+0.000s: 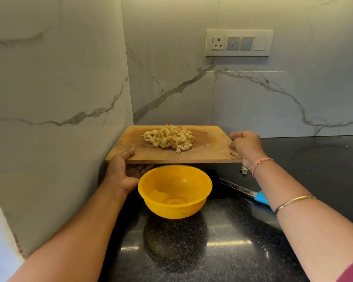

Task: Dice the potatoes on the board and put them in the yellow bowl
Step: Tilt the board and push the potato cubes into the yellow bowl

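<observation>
- Two bare forearms reach forward from the bottom corners over a black speckled stone surface [222, 241]; the right one wears a thin gold bangle [293, 202] and a pink thread bracelet [260, 163].
- Round yellow plastic bowl [174, 190] stands upright on the surface between the arms, with nothing in it.
- Rectangular worn wooden chopping board [208, 147] is held level just beyond the bowl, its near edge over the bowl's far rim.
- Pile of pale diced potato cubes [169, 139] sits on the board's middle, towards the far edge.
- Left hand [123, 169] grips the board's near left corner: the thumb lies on top and the fingers [139, 169] curl underneath.
- Right hand [246, 146] grips the board's right edge, fingers [235, 143] curled around it near a small hanging hole.
- Steel knife with a bright blue handle [244, 191] lies flat on the surface right of the bowl, partly hidden by the right forearm.
- Small scrap of peel [244, 170] lies beside the right wrist.
- Grey-veined marble walls meet in a corner behind; a white switch panel [239, 43] is mounted upper right.
</observation>
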Motion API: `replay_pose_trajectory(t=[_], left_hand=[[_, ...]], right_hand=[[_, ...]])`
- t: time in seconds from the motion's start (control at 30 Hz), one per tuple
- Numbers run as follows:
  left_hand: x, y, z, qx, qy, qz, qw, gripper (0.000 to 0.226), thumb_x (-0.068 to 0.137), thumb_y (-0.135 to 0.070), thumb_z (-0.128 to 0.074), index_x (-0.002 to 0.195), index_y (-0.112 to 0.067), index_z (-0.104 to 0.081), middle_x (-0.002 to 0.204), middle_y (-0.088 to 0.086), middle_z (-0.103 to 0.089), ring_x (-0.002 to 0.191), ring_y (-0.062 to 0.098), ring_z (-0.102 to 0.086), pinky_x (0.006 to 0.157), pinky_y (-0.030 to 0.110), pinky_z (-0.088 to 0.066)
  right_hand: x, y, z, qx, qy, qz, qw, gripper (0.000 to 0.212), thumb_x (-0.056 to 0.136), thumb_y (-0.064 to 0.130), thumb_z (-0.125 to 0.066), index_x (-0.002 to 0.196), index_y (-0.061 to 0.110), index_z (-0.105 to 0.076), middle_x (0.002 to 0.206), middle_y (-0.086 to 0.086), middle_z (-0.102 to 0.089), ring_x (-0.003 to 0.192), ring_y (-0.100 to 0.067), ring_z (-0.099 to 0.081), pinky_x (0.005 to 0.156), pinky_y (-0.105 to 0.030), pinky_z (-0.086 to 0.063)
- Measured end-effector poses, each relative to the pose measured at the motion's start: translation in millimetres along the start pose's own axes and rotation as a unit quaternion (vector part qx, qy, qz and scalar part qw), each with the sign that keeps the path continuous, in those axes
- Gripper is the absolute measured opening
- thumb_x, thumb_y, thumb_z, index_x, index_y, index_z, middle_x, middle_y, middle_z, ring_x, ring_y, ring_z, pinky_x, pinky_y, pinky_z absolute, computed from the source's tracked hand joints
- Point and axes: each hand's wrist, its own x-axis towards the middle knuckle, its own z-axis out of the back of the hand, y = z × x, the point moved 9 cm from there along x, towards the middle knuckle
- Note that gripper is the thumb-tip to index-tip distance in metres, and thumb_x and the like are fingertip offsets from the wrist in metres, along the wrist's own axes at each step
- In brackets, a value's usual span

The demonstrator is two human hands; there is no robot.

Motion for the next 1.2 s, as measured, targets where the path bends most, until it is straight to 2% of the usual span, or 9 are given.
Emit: replay_pose_trajectory(t=[0.1, 0.27, 0.33, 0.4, 0.5, 0.73, 0.9, 1.03, 1.2], left_hand=[[-3, 1, 2, -0.026, -0.011, -0.009, 1.000, 0.016, 0.093, -0.021, -0.056, 0.098, -0.006, -0.058, 0.086, 0.014, -0.067, 0.078, 0.029, -0.064, 0.073, 0.045, -0.052], [-4, 3, 0, -0.048, -0.021, -0.024, 0.998, 0.014, 0.092, -0.021, -0.056, 0.093, -0.008, -0.058, 0.087, 0.012, -0.065, 0.078, 0.028, -0.063, 0.068, 0.043, -0.053], [-5, 6, -5, -0.044, -0.016, -0.025, 0.999, 0.012, 0.093, -0.019, -0.054, 0.091, -0.008, -0.059, 0.085, 0.011, -0.065, 0.076, 0.028, -0.062, 0.065, 0.044, -0.052], [-5, 8, -9, -0.040, -0.018, -0.025, 0.999, 0.008, 0.092, -0.016, -0.054, 0.091, -0.010, -0.059, 0.082, 0.010, -0.065, 0.073, 0.028, -0.061, 0.060, 0.043, -0.050], [-3, 9, -8, -0.046, -0.031, -0.022, 0.998, 0.006, 0.090, -0.013, -0.053, 0.090, -0.012, -0.059, 0.081, 0.008, -0.064, 0.072, 0.027, -0.060, 0.059, 0.041, -0.048], [-7, 8, -6, -0.044, -0.059, -0.021, 0.997, 0.005, 0.086, -0.014, -0.054, 0.088, -0.012, -0.059, 0.081, 0.007, -0.062, 0.070, 0.026, -0.059, 0.056, 0.035, -0.049], [-9, 6, -1, -0.052, -0.088, -0.024, 0.995, 0.005, 0.083, -0.015, -0.056, 0.087, -0.013, -0.058, 0.082, 0.006, -0.061, 0.072, 0.024, -0.058, 0.066, 0.035, -0.052], [-15, 4, 1, -0.053, -0.099, -0.035, 0.993, 0.003, 0.084, -0.015, -0.055, 0.087, -0.014, -0.056, 0.084, 0.007, -0.061, 0.074, 0.025, -0.058, 0.058, 0.034, -0.049], [-16, 0, 4, -0.075, -0.102, -0.051, 0.991, 0.021, 0.083, -0.015, -0.055, 0.104, -0.014, -0.059, 0.089, 0.008, -0.064, 0.079, 0.028, -0.061, 0.064, 0.037, -0.052]], right_hand=[[0, 5, -1, -0.022, 0.002, 0.017, 1.000, 0.029, 0.085, -0.011, -0.054, 0.089, 0.017, -0.062, 0.110, -0.010, -0.060, 0.097, -0.024, -0.058, 0.062, -0.028, -0.051], [-8, 18, -1, -0.111, 0.004, 0.067, 0.992, 0.021, 0.088, 0.001, -0.055, 0.105, 0.011, -0.064, 0.111, -0.009, -0.060, 0.083, -0.017, -0.057, 0.048, -0.018, -0.040], [-17, 34, -6, -0.214, -0.011, 0.140, 0.967, 0.026, 0.089, 0.007, -0.055, 0.114, 0.011, -0.063, 0.118, -0.007, -0.060, 0.086, -0.017, -0.058, 0.060, -0.018, -0.042], [-34, 55, -22, -0.251, 0.004, 0.223, 0.942, 0.026, 0.090, 0.012, -0.057, 0.115, 0.013, -0.064, 0.122, -0.006, -0.061, 0.105, -0.020, -0.057, 0.077, -0.020, -0.040], [-66, 74, -67, -0.267, 0.114, 0.282, 0.915, 0.026, 0.091, 0.018, -0.059, 0.116, 0.015, -0.064, 0.122, -0.002, -0.062, 0.110, -0.015, -0.055, 0.082, -0.021, -0.039], [-88, 73, -116, -0.417, 0.204, 0.282, 0.840, 0.047, 0.090, 0.026, -0.062, 0.135, 0.018, -0.050, 0.140, -0.002, -0.049, 0.126, -0.021, -0.046, 0.094, -0.025, -0.039], [-98, 76, -119, -0.443, 0.215, 0.296, 0.818, 0.044, 0.089, 0.013, -0.061, 0.131, 0.025, -0.054, 0.142, -0.001, -0.047, 0.127, -0.022, -0.045, 0.094, -0.025, -0.040], [-110, 78, -121, -0.452, 0.232, 0.297, 0.808, 0.041, 0.085, 0.016, -0.068, 0.125, 0.025, -0.060, 0.135, -0.001, -0.053, 0.120, -0.021, -0.050, 0.089, -0.026, -0.043], [-133, 80, -118, -0.456, 0.251, 0.300, 0.800, 0.037, 0.084, 0.021, -0.070, 0.121, 0.020, -0.063, 0.131, 0.000, -0.055, 0.118, -0.021, -0.050, 0.089, -0.028, -0.045]])
